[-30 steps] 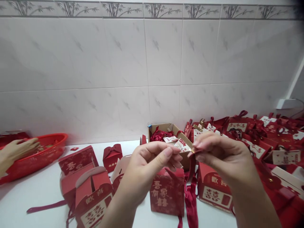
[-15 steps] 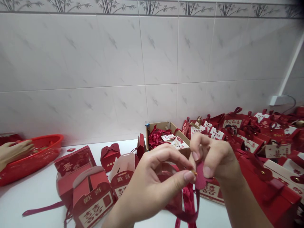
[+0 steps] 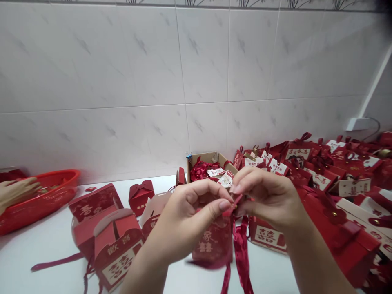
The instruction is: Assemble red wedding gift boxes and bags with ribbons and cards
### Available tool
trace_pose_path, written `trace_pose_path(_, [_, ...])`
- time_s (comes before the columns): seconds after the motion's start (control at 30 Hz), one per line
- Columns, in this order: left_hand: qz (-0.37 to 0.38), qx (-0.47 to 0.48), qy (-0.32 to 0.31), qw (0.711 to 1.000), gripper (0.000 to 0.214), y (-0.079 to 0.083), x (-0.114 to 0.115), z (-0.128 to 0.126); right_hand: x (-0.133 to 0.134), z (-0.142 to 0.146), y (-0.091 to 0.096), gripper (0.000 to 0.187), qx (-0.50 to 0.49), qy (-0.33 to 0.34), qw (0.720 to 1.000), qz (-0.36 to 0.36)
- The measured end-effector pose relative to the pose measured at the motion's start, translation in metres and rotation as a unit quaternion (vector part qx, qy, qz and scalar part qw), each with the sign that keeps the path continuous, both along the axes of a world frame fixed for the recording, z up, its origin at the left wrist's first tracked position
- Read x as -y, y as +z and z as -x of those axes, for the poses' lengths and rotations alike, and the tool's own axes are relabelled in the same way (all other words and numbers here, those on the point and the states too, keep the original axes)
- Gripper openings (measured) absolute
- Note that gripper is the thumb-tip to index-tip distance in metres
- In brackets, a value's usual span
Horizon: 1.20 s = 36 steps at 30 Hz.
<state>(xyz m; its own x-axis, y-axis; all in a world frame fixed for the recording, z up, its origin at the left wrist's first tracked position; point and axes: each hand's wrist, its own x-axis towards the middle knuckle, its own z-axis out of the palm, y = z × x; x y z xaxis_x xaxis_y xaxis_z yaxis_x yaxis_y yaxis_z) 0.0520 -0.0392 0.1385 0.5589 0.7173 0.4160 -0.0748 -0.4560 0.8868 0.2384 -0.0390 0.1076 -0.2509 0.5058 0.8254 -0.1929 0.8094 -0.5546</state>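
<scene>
Two bare hands, mid-frame, above the white table (image 3: 196, 283). Left hand (image 3: 190, 218): thumb and index finger pinch a red strap (image 3: 237, 201), other fingers curled behind. Right hand (image 3: 269, 196): thumb and fingertips pinch the same strap just beside the left fingertips — the two hands nearly meet. A small gold fitting (image 3: 235, 206) shows at the pinch; cannot tell whether it is fastened.

Strap is up off the table, in front of the upper right part of a red box (image 3: 211, 243) with pale characters, which stands upright, partly hidden by the left hand. A blurred dark red strip (image 3: 211, 264) crosses low before that box; cannot tell what it joins. Shiny red ribbon (image 3: 241, 249) hangs beside the box, right side, tails running down over the table. Another printed box (image 3: 266, 237) sits below the right hand, partly covered.

Left: open red boxes (image 3: 118, 245) with flaps up, a loose strap (image 3: 58, 261) lying flat, a small closed red box (image 3: 141, 197) behind. Far left, another person's hand (image 3: 18, 192) inside a red basin (image 3: 61, 204). Behind the hands, a carton (image 3: 211, 157) of ribbons and cards near the tiled wall (image 3: 153, 73). Right: a crowded pile of red gift bags (image 3: 346, 253).
</scene>
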Motion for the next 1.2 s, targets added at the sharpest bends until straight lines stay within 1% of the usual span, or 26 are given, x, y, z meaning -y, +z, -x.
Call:
trace_pose_path(0.1, [-0.009,-0.009,0.015,1.0,0.01,-0.001,-0.002,-0.002,0.002,0.001,0.0,0.03,-0.008,0.037,0.996,0.08])
trace_pose_path(0.17, [-0.021,-0.013,0.029,0.999,0.01,-0.003,-0.003,-0.003,0.003,0.002,0.0,0.024,-0.007,0.046,0.992,0.116])
trace_pose_path(0.23, [-0.035,-0.013,0.042,0.998,0.01,-0.006,-0.003,-0.004,0.003,0.004,-0.001,0.019,-0.014,0.038,0.991,0.126])
trace_pose_path(0.3, [-0.049,-0.01,0.056,0.997,0.009,-0.008,-0.002,-0.006,0.002,0.006,-0.001,0.017,-0.022,0.034,0.992,0.121])
trace_pose_path(0.4, [-0.083,-0.006,0.068,0.994,0.01,-0.01,-0.004,-0.005,0.0,0.006,-0.003,0.018,-0.033,0.059,0.991,0.117])
trace_pose_path(0.47, [-0.114,-0.028,0.058,0.991,0.011,-0.009,-0.009,-0.001,-0.001,0.002,-0.002,0.019,-0.029,0.075,0.989,0.122])
trace_pose_path(0.5, [-0.131,-0.05,0.058,0.988,0.011,-0.009,-0.013,0.002,0.0,-0.001,-0.001,0.02,-0.012,0.08,0.989,0.124])
trace_pose_path(0.57, [-0.167,-0.114,0.085,0.976,0.018,-0.009,-0.024,0.011,0.0,-0.012,0.001,0.019,0.059,0.091,0.988,0.113])
trace_pose_path(0.63, [-0.193,-0.21,0.126,0.95,0.037,-0.011,-0.038,0.02,0.0,-0.023,0.004,0.015,0.16,0.106,0.977,0.091])
trace_pose_path(0.67, [-0.197,-0.266,0.133,0.934,0.049,-0.013,-0.044,0.023,0.0,-0.029,0.005,0.013,0.205,0.107,0.969,0.085])
trace_pose_path(0.73, [-0.183,-0.385,0.12,0.897,0.068,-0.017,-0.056,0.027,-0.001,-0.036,0.007,0.011,0.271,0.086,0.954,0.092])
trace_pose_path(0.77, [-0.172,-0.438,0.11,0.876,0.07,-0.019,-0.06,0.027,-0.002,-0.038,0.007,0.011,0.296,0.068,0.947,0.101])
trace_pose_path(0.83, [-0.159,-0.513,0.107,0.837,0.059,-0.022,-0.066,0.023,-0.003,-0.038,0.007,0.009,0.337,0.035,0.933,0.118])
trace_pose_path(0.9, [-0.161,-0.544,0.118,0.815,0.047,-0.022,-0.067,0.017,-0.006,-0.034,0.005,0.006,0.37,0.008,0.919,0.135])
trace_pose_path(1.0, [-0.178,-0.546,0.129,0.809,0.034,-0.022,-0.064,0.009,-0.016,-0.025,-0.003,0.007,0.401,-0.061,0.898,0.168])
trace_pose_path(1.07, [-0.188,-0.541,0.112,0.812,0.031,-0.024,-0.062,0.006,-0.025,-0.02,-0.011,0.008,0.432,-0.1,0.878,0.181])
trace_pose_path(1.13, [-0.184,-0.538,0.084,0.818,0.033,-0.027,-0.061,0.004,-0.034,-0.016,-0.019,0.008,0.465,-0.118,0.855,0.196])
trace_pose_path(1.2, [-0.178,-0.527,0.073,0.828,0.04,-0.031,-0.061,0.003,-0.04,-0.013,-0.025,0.006,0.485,-0.127,0.837,0.219])
